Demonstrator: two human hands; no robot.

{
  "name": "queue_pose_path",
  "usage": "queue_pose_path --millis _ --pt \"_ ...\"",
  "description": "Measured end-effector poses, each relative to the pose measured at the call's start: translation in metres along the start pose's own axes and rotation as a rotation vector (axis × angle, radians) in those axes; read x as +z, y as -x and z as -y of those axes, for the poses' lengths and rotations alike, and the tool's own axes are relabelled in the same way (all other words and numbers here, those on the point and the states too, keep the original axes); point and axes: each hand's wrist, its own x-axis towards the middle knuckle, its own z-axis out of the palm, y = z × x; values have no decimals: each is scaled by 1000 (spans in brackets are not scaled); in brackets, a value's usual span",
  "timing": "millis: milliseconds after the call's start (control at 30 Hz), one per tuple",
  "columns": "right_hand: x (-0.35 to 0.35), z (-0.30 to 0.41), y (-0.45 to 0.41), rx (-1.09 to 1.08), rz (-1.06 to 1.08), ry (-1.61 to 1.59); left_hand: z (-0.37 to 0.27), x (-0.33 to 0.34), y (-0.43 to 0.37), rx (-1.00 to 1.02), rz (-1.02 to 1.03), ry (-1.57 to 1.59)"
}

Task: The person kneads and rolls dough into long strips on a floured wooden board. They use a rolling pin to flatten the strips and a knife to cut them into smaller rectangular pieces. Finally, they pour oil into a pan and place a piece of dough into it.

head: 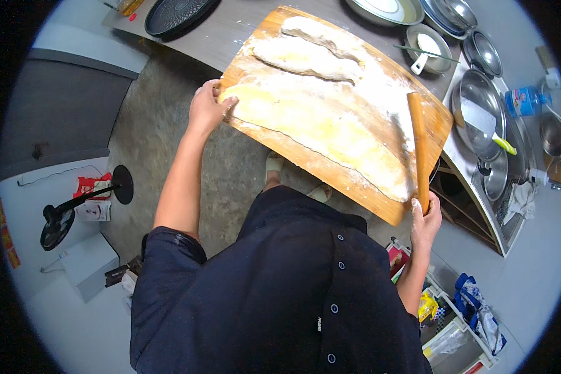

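Note:
A floured wooden board (383, 210) lies at the counter's front, its near edge overhanging the floor. Along that near side stretches a long, flattened sheet of dough (308, 126). Behind it lie two thick dough rolls, one (308, 60) in front of the other (320, 35). My left hand (209, 106) is at the board's left end, thumb resting on the tip of the dough sheet. At the right, my right hand (425, 219) holds the near end of a wooden rolling pin (418, 145), which lies across the right part of the board. Both hands are dusted with flour.
A black pan (177, 16) stands on the counter (205, 39) at the back left. To the right are metal bowls, a small bowl (442, 63) with a white spoon and a chopstick, and a large steel bowl (463, 89) holding a green-handled scraper. A shelf unit (449, 327) stands lower right.

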Motion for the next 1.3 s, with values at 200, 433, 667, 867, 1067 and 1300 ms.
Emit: queue_pose_path --millis 200,433,667,867,1067,1300 --pt "27 17 4 108 2 -112 17 -8 -35 -274 460 409" --pt "55 39 18 172 -26 -180 3 -8 -22 -225 570 1008" --pt "77 57 30 225 -112 -186 2 25 -10 -566 543 1417" --pt "79 84 32 246 -176 -189 -45 5 -49 -442 551 1472" --pt "95 85 40 282 -234 -192 -23 15 -40 -479 566 1175" --pt "68 80 27 228 -210 107 -22 18 -47 -370 557 1110"
